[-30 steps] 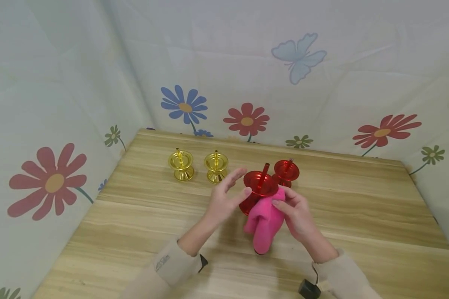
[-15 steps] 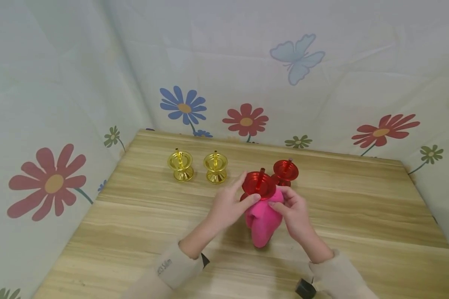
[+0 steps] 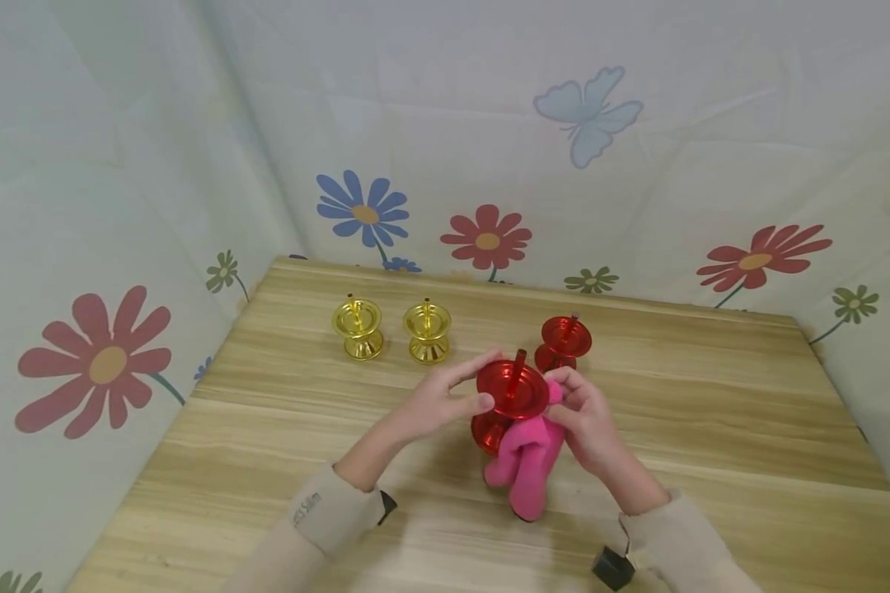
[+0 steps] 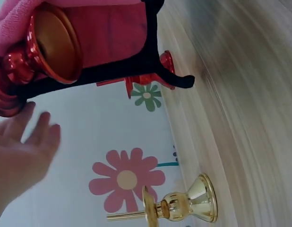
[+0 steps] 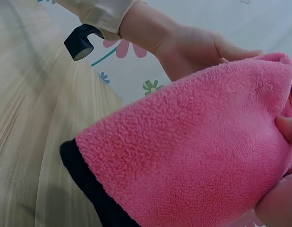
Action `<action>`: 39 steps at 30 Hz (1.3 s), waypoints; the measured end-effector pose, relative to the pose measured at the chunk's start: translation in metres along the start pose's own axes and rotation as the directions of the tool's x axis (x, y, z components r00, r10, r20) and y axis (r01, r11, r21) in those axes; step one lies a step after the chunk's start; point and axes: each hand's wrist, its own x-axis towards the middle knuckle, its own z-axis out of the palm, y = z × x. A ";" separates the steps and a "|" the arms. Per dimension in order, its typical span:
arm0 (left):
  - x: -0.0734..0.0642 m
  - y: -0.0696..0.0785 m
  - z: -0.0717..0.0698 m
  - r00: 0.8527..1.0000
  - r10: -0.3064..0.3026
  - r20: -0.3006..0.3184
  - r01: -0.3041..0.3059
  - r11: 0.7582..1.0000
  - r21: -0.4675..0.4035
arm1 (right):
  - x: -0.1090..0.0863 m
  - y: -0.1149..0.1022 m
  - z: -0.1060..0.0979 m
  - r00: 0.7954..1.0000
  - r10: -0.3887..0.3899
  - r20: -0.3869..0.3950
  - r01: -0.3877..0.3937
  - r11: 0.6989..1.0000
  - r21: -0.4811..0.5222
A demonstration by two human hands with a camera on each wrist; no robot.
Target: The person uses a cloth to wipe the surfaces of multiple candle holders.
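Observation:
My right hand (image 3: pixel 593 424) pinches a pink fleece cloth (image 3: pixel 537 465) against a red metal candle holder (image 3: pixel 508 391), which is raised over the table. The cloth has a dark border and hangs below the holder's dish. At the dish's left rim, my left hand (image 3: pixel 437 399) has its thumb and fingers spread. Those fingers look nearly straight in the left wrist view, where a fingertip meets the shiny red holder (image 4: pixel 54 45). Cloth (image 5: pixel 193 137) fills much of the right wrist view and covers part of the left hand (image 5: pixel 193 49).
Behind the held one, a second red candle holder (image 3: pixel 566 338) stands upright on the wooden table (image 3: pixel 712 412). Two gold candle holders, one left (image 3: pixel 359 328) and one nearer the middle (image 3: pixel 427 329), stand farther left. A flower-printed curtain (image 3: pixel 638 181) encloses the back and sides.
The held candle holder and cloth have come down a little toward me. My left thumb, over the dish's front half a second ago, has drawn back to its left rim.

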 end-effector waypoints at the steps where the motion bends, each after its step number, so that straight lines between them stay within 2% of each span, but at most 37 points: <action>1: 0.000 -0.001 0.000 0.999 -0.015 -0.034 0.015 1.000 0.021 | 0.000 0.000 0.000 1.000 0.003 -0.018 -0.003 1.000 -0.013; 3: 0.001 0.000 0.002 0.991 -0.049 -0.128 0.059 0.995 0.079 | 0.001 -0.001 0.001 0.996 0.007 -0.084 -0.012 0.998 -0.064; 5: 0.000 0.003 0.007 0.972 -0.065 -0.225 0.102 0.982 0.158 | 0.002 -0.001 0.003 0.986 0.011 -0.169 -0.035 0.990 -0.140; 7: 0.000 0.008 0.013 0.959 -0.060 -0.279 0.130 0.961 0.242 | 0.004 -0.001 0.005 0.969 0.002 -0.249 -0.061 0.971 -0.230; 9: -0.001 0.014 0.019 0.956 -0.057 -0.289 0.153 0.934 0.322 | 0.004 -0.001 0.008 0.953 -0.013 -0.304 -0.090 0.942 -0.325; 12: 0.001 0.020 0.027 0.955 -0.042 -0.294 0.163 0.902 0.399 | 0.004 0.000 0.011 0.939 -0.055 -0.340 -0.098 0.903 -0.418; 15: 0.003 0.022 0.032 0.947 -0.037 -0.320 0.180 0.884 0.431 | 0.003 0.000 0.012 0.938 -0.081 -0.338 -0.080 0.895 -0.438; 16: 0.004 0.022 0.032 0.948 -0.031 -0.317 0.174 0.884 0.433 | 0.002 0.001 0.012 0.939 -0.089 -0.333 -0.067 0.901 -0.429; 19: 0.004 0.020 0.027 0.960 -0.066 -0.271 0.176 0.898 0.403 | 0.002 0.001 0.009 0.945 -0.085 -0.315 -0.043 0.925 -0.378; 22: 0.003 0.019 0.018 0.980 -0.098 -0.173 0.151 0.931 0.331 | 0.000 0.001 0.005 0.962 -0.074 -0.264 -0.009 0.953 -0.302; 25: 0.002 0.017 0.010 0.994 -0.086 -0.069 0.101 0.962 0.253 | -0.001 0.000 0.001 0.986 -0.063 -0.155 0.033 0.982 -0.186; 27: 0.001 0.016 0.006 0.997 -0.076 -0.002 0.075 0.977 0.201 | -0.002 0.000 -0.002 0.996 -0.063 -0.067 0.057 0.994 -0.091; 29: 0.001 0.015 0.003 0.997 -0.069 0.045 0.060 0.984 0.169 | -0.001 0.000 -0.004 0.998 -0.068 0.008 0.068 0.998 -0.014; 31: 0.001 0.014 0.002 0.995 -0.079 0.058 0.069 0.984 0.162 | -0.001 0.000 -0.005 0.996 -0.069 0.048 0.068 0.997 0.028; 32: 0.002 0.014 0.002 0.996 -0.082 0.043 0.074 0.983 0.169 | -0.001 0.000 -0.005 0.996 -0.069 0.047 0.068 0.997 0.034; 34: 0.003 0.014 0.004 0.994 -0.101 -0.035 0.106 0.976 0.188 | -0.001 -0.001 -0.005 0.998 -0.060 -0.003 0.060 0.998 0.021; 37: 0.004 0.016 0.010 0.977 -0.106 -0.185 0.150 0.959 0.240 | 0.000 -0.002 -0.003 0.989 -0.028 -0.142 0.024 0.999 -0.033; 39: 0.003 0.019 0.016 0.966 -0.078 -0.247 0.153 0.942 0.299 | 0.001 -0.004 -0.001 0.970 -0.017 -0.243 -0.006 0.996 -0.094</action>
